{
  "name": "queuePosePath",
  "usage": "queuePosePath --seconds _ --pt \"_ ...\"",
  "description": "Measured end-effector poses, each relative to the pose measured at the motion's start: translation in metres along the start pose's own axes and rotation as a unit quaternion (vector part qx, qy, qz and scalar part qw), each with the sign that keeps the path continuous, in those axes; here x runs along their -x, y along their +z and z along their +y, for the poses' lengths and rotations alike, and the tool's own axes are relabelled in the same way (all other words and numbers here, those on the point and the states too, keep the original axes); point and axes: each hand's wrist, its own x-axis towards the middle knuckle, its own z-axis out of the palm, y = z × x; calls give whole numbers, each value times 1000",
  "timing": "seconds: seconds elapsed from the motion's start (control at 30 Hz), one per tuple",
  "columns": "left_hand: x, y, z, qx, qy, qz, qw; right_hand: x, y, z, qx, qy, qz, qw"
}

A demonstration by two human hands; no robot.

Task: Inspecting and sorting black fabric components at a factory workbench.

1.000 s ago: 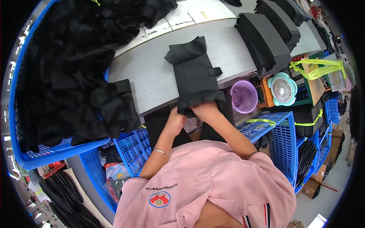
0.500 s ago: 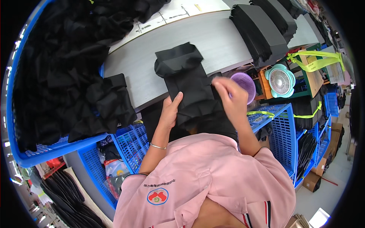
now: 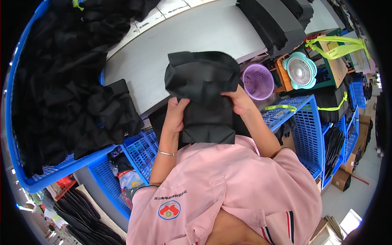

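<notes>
A folded black fabric piece (image 3: 206, 102) hangs between my hands, its upper end curled over in a wide fold above the grey table's near edge and its lower end turned up near my lap. My left hand (image 3: 175, 114) grips its left edge, thumb on top and fingers underneath. On the opposite edge, my right hand (image 3: 241, 101) pinches the cloth with the thumb over it; the other fingers are partly hidden. A heap of similar black fabric pieces (image 3: 61, 81) fills the big blue crate to my left, some spilling over its right side.
The grey table (image 3: 196, 34) runs across ahead, with stacked black sheets (image 3: 273, 26) at its far right. Right of my hands are a purple basket (image 3: 258, 82) and a teal fan (image 3: 300, 70). Blue crates (image 3: 306, 134) stand close on both sides of me.
My right hand has come down from above the cloth onto its right edge and now grips it. The fabric's upper fold has spread wider, and the piece has shifted slightly toward me.
</notes>
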Motion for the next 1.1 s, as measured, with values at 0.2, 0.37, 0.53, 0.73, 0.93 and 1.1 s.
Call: queuePosePath --seconds 0.2,0.37,0.53,0.73,0.93,1.1 --pt "-2 10 9 133 -5 -60 989 0 18 -11 34 -44 -16 998" --pt "-40 2 41 6 8 10 1000 -46 17 -39 483 -167 154 846" --pt "-70 8 44 -351 346 178 852 -90 8 -40 695 -149 236 663" --pt "-98 9 41 -634 338 -132 683 -96 1 -35 677 -166 204 687" --pt "-108 5 35 -776 343 -111 518 -37 -41 -2 459 -359 352 732" --pt "-113 18 40 -792 346 -92 495 -19 -53 17 300 -88 150 938"
